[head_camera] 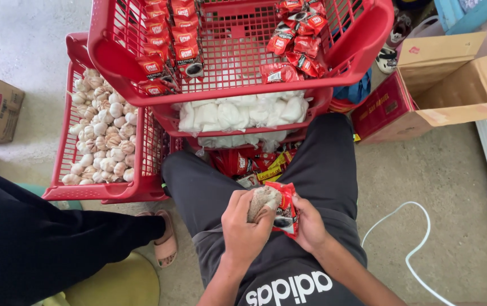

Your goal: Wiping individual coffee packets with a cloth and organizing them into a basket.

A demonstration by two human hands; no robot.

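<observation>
My left hand grips a small clear bag of greyish-brown powder over my lap. My right hand holds a red sachet strip right beside that bag, the two touching. Both hands sit above my dark trousers, just in front of the stacked red baskets. Between my knees lie more red and yellow sachets.
A top red basket holds red sachets; the one below holds white bags. A red crate of garlic bulbs stands to the left. An open cardboard box is right, a white cord on the floor. Another person's dark-clad leg and sandalled foot are left.
</observation>
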